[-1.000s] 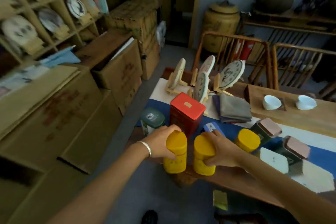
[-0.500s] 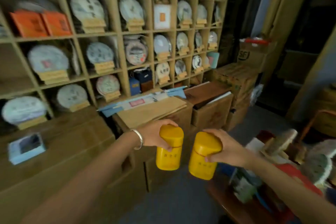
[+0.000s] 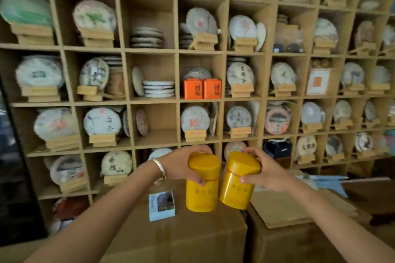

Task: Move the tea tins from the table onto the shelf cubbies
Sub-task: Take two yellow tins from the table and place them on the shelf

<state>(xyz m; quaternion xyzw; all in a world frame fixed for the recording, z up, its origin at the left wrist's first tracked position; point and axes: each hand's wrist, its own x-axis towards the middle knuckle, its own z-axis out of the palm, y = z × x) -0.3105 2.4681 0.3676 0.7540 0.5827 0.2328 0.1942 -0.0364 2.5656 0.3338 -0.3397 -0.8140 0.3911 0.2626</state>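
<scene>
Before the shelf cubbies (image 3: 177, 100), above cardboard boxes (image 3: 181, 235): left hand (image 3: 181, 166) fingers curled round one yellow tea tin (image 3: 202, 186), right hand (image 3: 267, 174) likewise gripping second yellow tin (image 3: 238, 183), slightly tilted, just beside the first.

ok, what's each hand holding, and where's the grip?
Left hand grips left yellow tin at its lid; right hand grips right yellow tin likewise.

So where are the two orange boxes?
In the head view, the two orange boxes stand side by side in a middle shelf cubby, above the left hand and its yellow tin.
</scene>
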